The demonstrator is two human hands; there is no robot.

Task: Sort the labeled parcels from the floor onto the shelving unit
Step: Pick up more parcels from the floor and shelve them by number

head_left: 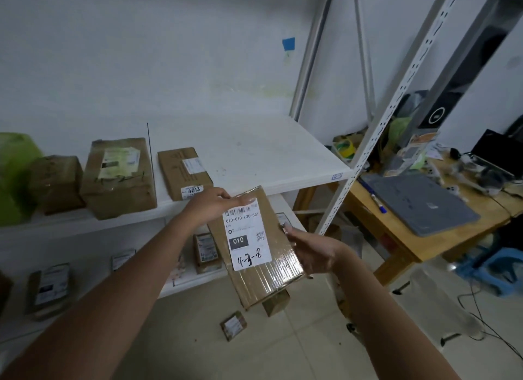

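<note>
Parcel of brown cardboard, glossy with clear tape, hangs just below the middle of the view, off the floor and in front of the shelving unit, tilted so its top leans toward eleven o'clock. Its white label faces up, with a barcode, "010-010 L30-551", a dark block reading "010" and the handwritten "4-3-18". The left hand comes in from eight o'clock and pinches the parcel's upper left corner, fingertips on the top of the label. The right hand comes in from four o'clock and clamps the right long edge, fingers curled round it.

On the upper white shelf, at ten o'clock from the held parcel, a flat box marked 4013 lies just behind the left hand. At nine o'clock from that box stands a larger taped box, then a small brown box, then a green bag at the frame's edge. The shelf's right half is bare white board. On the lower shelf, at seven to nine o'clock of the view, several small labelled packets lie partly behind the left forearm.

On the tiled floor at six o'clock a small square packet lies alone, and another brown box shows just under the held parcel's lower edge. At three o'clock a wooden table stands beyond the shelf post, carrying a grey laptop and clutter; a blue stool sits at four o'clock
</note>
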